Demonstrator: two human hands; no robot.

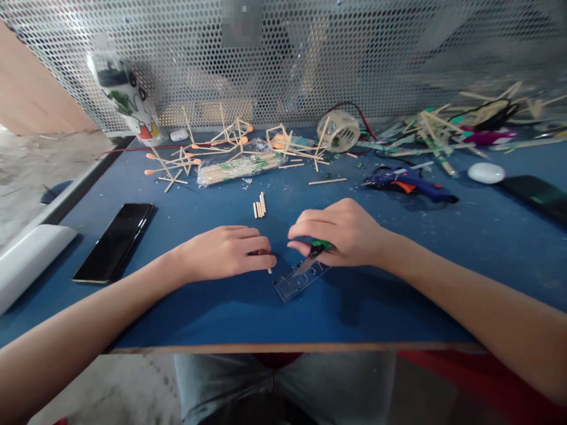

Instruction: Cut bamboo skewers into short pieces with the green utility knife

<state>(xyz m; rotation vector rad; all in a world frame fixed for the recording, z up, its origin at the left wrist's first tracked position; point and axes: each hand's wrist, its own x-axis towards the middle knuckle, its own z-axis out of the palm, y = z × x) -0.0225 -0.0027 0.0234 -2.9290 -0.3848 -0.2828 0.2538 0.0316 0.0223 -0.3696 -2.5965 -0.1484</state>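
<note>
My left hand [225, 251] is closed in a pinch, and the end of a short wooden stick [270, 271] pokes out below its fingertips. Opposite it, my right hand [343, 233] grips a knife with a green and black handle [319, 244]. The knife's blade [305, 265] points down and to the left over a clear plastic ruler [290, 286], which lies slantwise on the blue table. Beyond the hands, several short cut wooden sticks [260, 206] lie side by side. My right palm hides part of the handle.
At the back stand stick frames [177, 165], a bagged bundle of sticks [239, 168] and a clear plastic cup [339, 131]. A blue glue gun [410, 182] lies to the right. A phone [114, 242] and a white case [33, 260] are at left; a patterned bottle [128, 100] leans near the mesh.
</note>
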